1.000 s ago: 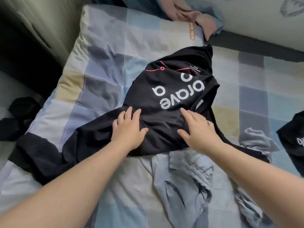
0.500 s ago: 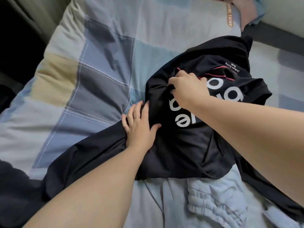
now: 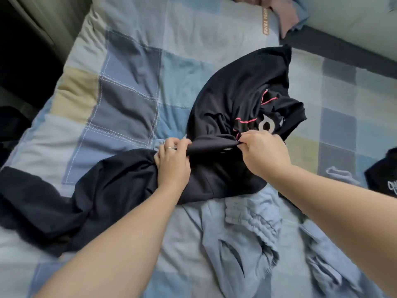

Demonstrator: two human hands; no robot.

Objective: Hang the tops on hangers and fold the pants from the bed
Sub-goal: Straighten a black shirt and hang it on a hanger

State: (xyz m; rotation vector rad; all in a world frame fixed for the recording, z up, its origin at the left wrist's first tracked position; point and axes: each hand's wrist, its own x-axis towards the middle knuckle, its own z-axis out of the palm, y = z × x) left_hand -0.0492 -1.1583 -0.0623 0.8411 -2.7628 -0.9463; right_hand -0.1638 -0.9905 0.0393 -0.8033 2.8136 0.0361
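Observation:
A black top [image 3: 240, 93] with white lettering and pink lines lies crumpled on the checked bed cover [image 3: 129, 87]. My left hand [image 3: 173, 162] grips a stretched fold of its fabric at the left. My right hand [image 3: 264, 153] pinches the same fold at the right, near the pink line. The fabric is pulled taut between both hands. One long black sleeve [image 3: 75, 203] trails off to the lower left. Light blue pants [image 3: 242, 235] lie bunched below the top, near my forearms.
Another black garment [image 3: 384, 177] with white print lies at the right edge. A pink cloth [image 3: 283, 16] sits at the top by the grey bed frame. Dark floor and dark items lie past the bed's left edge.
My right hand pulled a fold of the black top down toward me, hiding most of the lettering. My left hand went from lying flat on the top to gripping the fold.

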